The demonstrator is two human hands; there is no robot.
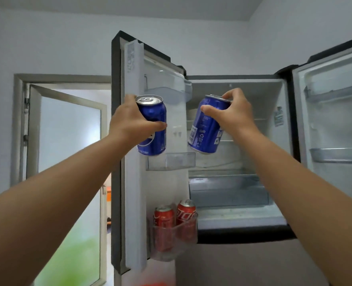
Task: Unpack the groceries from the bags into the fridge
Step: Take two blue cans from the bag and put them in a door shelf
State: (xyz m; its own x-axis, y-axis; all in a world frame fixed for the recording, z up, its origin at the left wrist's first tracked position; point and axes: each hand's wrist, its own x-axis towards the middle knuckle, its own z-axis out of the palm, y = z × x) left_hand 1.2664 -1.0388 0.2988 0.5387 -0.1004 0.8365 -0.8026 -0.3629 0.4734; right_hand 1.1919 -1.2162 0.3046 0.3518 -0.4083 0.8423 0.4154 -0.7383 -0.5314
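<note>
Two blue drink cans are held up in front of an open fridge (233, 124), one in each hand. The left can (152, 129) is upright, its silver lid and pull tab facing the camera, with part of a white round logo visible on its glossy blue side. It is wrapped by the left hand (129, 120), thumb across the front and fingers hidden behind. The right can (207, 129) is tilted, its top leaning right; white letters, a barcode and small print are seen on its smooth metal wall. It is pinched near the rim by the right hand (236, 112), thumb on the near side and fingertips over the top edge.

The left can is held against the inside of the left door (133, 141), above a clear plastic door shelf (171, 161). The right can is held before the fridge's interior, where glass shelves and a translucent drawer (228, 190) are seen.

In the lowest clear door bin (173, 240), two red cans (175, 221) stand upright side by side, touching. The right door (332, 120) is swung open, with pale plastic shelves moulded along it. The fridge's outer edges are dark and its lining white and smooth
</note>
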